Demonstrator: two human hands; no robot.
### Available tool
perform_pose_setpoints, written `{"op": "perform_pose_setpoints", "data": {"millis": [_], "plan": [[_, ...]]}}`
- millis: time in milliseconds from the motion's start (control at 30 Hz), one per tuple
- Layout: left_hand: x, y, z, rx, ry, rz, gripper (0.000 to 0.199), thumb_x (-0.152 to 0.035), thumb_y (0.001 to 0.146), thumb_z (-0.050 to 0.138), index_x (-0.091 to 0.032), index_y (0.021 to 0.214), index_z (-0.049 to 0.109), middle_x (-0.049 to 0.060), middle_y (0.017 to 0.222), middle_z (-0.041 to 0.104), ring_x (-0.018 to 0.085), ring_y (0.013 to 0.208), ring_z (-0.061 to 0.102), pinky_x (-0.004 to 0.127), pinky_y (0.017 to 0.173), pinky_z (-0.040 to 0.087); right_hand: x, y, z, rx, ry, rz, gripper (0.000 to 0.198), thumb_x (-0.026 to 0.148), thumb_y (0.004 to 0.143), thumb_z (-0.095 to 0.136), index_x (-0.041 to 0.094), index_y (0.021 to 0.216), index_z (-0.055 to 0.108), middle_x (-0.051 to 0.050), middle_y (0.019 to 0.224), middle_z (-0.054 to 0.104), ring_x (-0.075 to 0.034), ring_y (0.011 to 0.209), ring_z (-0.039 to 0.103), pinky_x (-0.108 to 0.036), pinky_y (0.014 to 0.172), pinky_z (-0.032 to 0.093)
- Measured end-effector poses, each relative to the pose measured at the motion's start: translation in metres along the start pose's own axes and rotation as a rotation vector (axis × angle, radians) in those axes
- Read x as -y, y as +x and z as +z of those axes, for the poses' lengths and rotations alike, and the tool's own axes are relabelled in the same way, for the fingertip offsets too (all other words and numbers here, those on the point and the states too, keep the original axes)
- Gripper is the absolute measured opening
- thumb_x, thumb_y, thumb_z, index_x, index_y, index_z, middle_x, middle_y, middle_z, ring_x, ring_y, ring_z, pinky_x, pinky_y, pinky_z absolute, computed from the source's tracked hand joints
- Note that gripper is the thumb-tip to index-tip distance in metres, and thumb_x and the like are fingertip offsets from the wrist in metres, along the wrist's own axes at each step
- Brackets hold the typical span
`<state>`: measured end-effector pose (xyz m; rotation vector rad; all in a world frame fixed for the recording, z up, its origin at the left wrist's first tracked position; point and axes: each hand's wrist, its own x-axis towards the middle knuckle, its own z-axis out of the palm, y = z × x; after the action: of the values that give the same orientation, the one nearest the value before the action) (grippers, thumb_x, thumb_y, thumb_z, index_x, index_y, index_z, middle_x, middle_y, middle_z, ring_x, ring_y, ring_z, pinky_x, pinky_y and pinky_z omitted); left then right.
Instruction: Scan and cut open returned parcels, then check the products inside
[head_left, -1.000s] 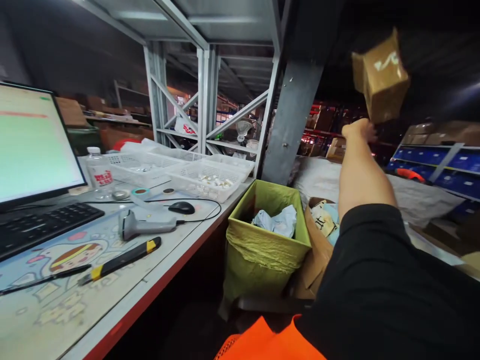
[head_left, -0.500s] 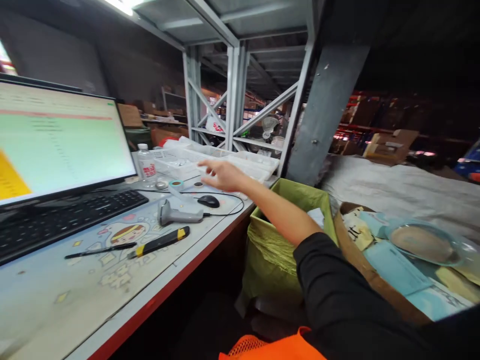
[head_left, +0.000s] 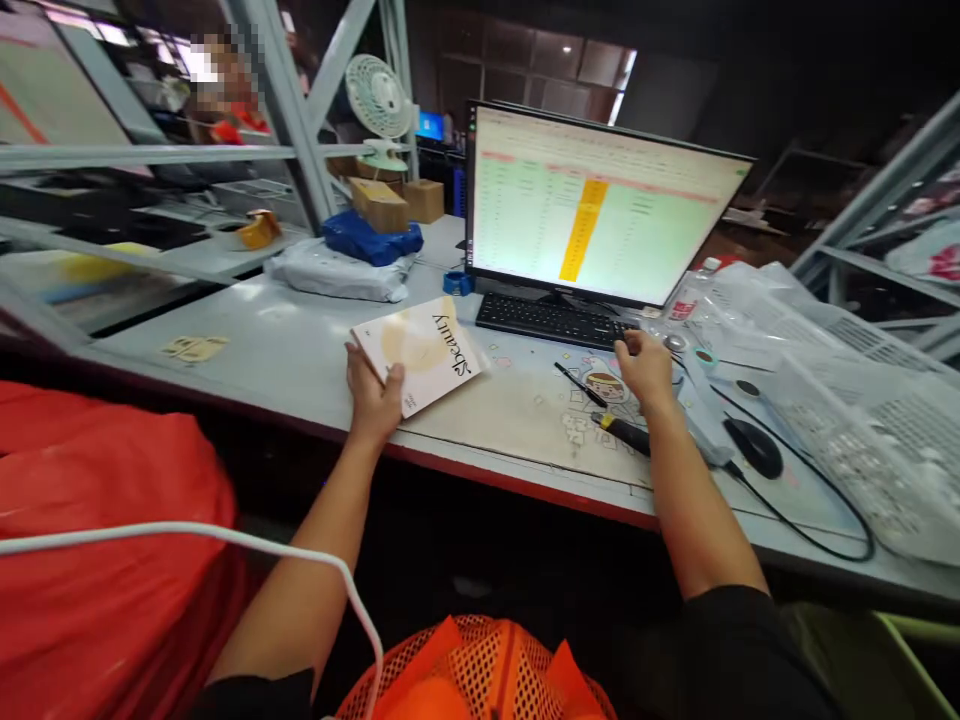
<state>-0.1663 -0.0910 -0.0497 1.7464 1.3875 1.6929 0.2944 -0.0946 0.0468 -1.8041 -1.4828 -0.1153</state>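
Note:
My left hand [head_left: 373,397] grips a thin white box [head_left: 420,350] by its lower left edge, thumb on top. The box has a pale yellow patch and black lettering that reads like "Sbeauty". It is tilted above the front part of the desk. At the right end of the black keyboard [head_left: 551,320] is my right hand [head_left: 646,368], fingers bent and a little apart, with nothing held. Its fingertips are at the keys; whether they press is unclear. Just below it lie a black pen [head_left: 580,384] and a black-and-yellow utility knife [head_left: 624,433].
A monitor [head_left: 600,215] stands behind the keyboard. To the right are a grey scanner [head_left: 701,420], a mouse [head_left: 754,447] with its cable and white plastic baskets [head_left: 847,450]. Wrapped parcels [head_left: 341,268] lie at the back left. A white cable [head_left: 225,535] crosses the lower left.
The view has swung left. One arm was stretched over the desk near the mouse; now the white box is in my left hand and my right hand is at the keyboard.

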Motion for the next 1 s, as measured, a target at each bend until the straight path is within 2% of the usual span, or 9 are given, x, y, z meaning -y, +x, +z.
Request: {"op": "perform_pose_setpoints", "data": {"millis": [100,200,300,367,433,500,733,867,1000], "plan": [[-0.005,-0.007,0.006,-0.089,0.101,0.054,0.081,-0.056,0.094,0.070,-0.018,0.159,0.040,0.021,0.165,0.040,0.038,0.162,0.026,0.058,0.136,0.019,-0.026,-0.004,-0.010,-0.067,-0.123,0.054,0.052,0.037,0.090,0.058,0.004,0.126,0.075,-0.027,0.128,0.074,-0.038,0.121,0.068,-0.053,0.114,0.048],[-0.020,-0.021,0.009,-0.041,0.179,0.186,0.069,-0.055,0.092,0.073,-0.020,0.147,0.053,0.019,0.152,0.055,0.037,0.151,0.044,0.057,0.130,0.033,-0.050,-0.012,-0.028,-0.159,-0.150,0.103,0.057,0.042,0.091,0.058,0.004,0.129,0.075,-0.027,0.129,0.074,-0.040,0.126,0.066,-0.054,0.117,0.046],[-0.041,-0.040,0.013,0.254,0.189,0.347,0.059,-0.059,0.088,0.077,-0.026,0.136,0.064,0.013,0.143,0.066,0.037,0.143,0.055,0.059,0.125,0.041,-0.065,-0.014,-0.038,-0.208,-0.136,0.183,0.057,0.046,0.091,0.059,0.007,0.130,0.075,-0.023,0.127,0.074,-0.039,0.124,0.067,-0.054,0.116,0.046],[-0.055,-0.052,0.020,0.473,0.215,0.451,0.064,-0.067,0.081,0.084,-0.029,0.130,0.071,0.012,0.145,0.068,0.041,0.146,0.053,0.063,0.127,0.035,-0.068,-0.014,-0.040,-0.192,-0.137,0.221,0.057,0.048,0.090,0.060,0.010,0.129,0.075,-0.022,0.126,0.074,-0.039,0.123,0.067,-0.054,0.116,0.047],[-0.066,-0.061,0.030,0.571,0.255,0.511,0.075,-0.075,0.069,0.090,-0.031,0.128,0.075,0.012,0.152,0.065,0.046,0.151,0.047,0.067,0.130,0.027,-0.069,-0.013,-0.039,-0.163,-0.147,0.237,0.058,0.049,0.088,0.061,0.011,0.129,0.075,-0.022,0.127,0.074,-0.040,0.124,0.066,-0.055,0.115,0.046],[-0.071,-0.066,0.037,0.563,0.254,0.521,0.079,-0.078,0.066,0.090,-0.031,0.128,0.077,0.012,0.154,0.063,0.047,0.153,0.045,0.069,0.131,0.025,-0.071,-0.015,-0.039,-0.128,-0.163,0.259,0.060,0.051,0.087,0.062,0.012,0.130,0.075,-0.022,0.128,0.074,-0.041,0.125,0.066,-0.057,0.115,0.046],[-0.063,-0.076,0.044,0.380,0.172,0.476,0.072,-0.068,0.076,0.089,-0.023,0.131,0.075,0.017,0.150,0.065,0.044,0.150,0.049,0.065,0.124,0.044,-0.091,-0.043,-0.050,0.023,-0.276,0.437,0.073,0.063,0.081,0.071,0.014,0.135,0.072,-0.028,0.129,0.074,-0.046,0.124,0.068,-0.057,0.109,0.051],[-0.060,-0.077,0.046,0.467,0.165,0.453,0.066,-0.063,0.076,0.092,-0.027,0.129,0.078,0.013,0.146,0.070,0.043,0.142,0.058,0.064,0.116,0.053,-0.093,-0.051,-0.052,0.171,-0.315,0.434,0.076,0.068,0.081,0.070,0.014,0.134,0.072,-0.030,0.126,0.074,-0.049,0.120,0.070,-0.060,0.102,0.054],[-0.058,-0.071,0.044,0.570,0.014,0.472,0.061,-0.060,0.073,0.094,-0.026,0.122,0.081,0.013,0.140,0.074,0.039,0.137,0.063,0.059,0.113,0.056,-0.091,-0.063,-0.056,0.274,-0.390,0.420,0.084,0.075,0.081,0.070,0.012,0.137,0.070,-0.031,0.128,0.073,-0.048,0.119,0.071,-0.057,0.097,0.056]]}}
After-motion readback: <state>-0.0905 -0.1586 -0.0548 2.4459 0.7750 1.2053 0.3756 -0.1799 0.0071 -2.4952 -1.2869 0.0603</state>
